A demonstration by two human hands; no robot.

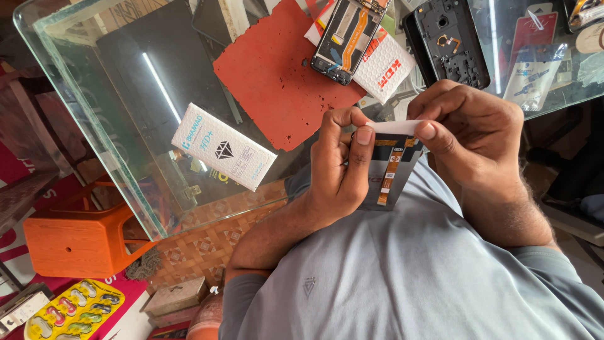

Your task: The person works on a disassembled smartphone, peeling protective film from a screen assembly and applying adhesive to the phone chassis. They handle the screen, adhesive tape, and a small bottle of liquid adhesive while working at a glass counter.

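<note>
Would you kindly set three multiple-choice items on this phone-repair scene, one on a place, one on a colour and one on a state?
1. Where does the white box lie?
A. On the glass table
B. On the orange stool
C. In the person's lap

2. What colour is the mat on the glass table?
A. Blue
B. Red
C. Green

3. How is the phone display panel held?
A. Lying flat on the mat
B. In one hand only
C. Between both hands, off the table

Answers:
1. A, since the box rests on the glass left of the mat, well apart from the orange stool.
2. B, as the mat is plainly red.
3. C, for the left hand and right hand both grip the panel above the grey shirt.
</note>
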